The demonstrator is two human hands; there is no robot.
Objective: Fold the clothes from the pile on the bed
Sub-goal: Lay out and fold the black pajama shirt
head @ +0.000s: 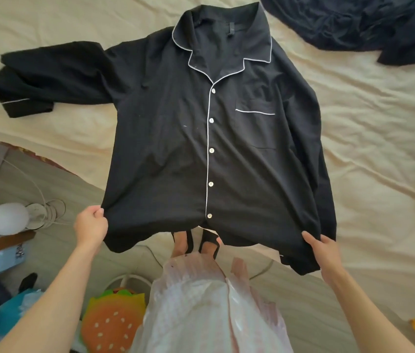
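Head view: our left hand (pixel 91 226) and right hand (pixel 322 249) each keep a tight grip on the black shirt's (pixel 175 138) hem corners at the bed's (pixel 379 138) near edge.

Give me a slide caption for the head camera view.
Both hands grip the hem of a black pajama shirt spread on the bed.

A burger-shaped cushion (pixel 113 322) lies on the floor (pixel 78 189).
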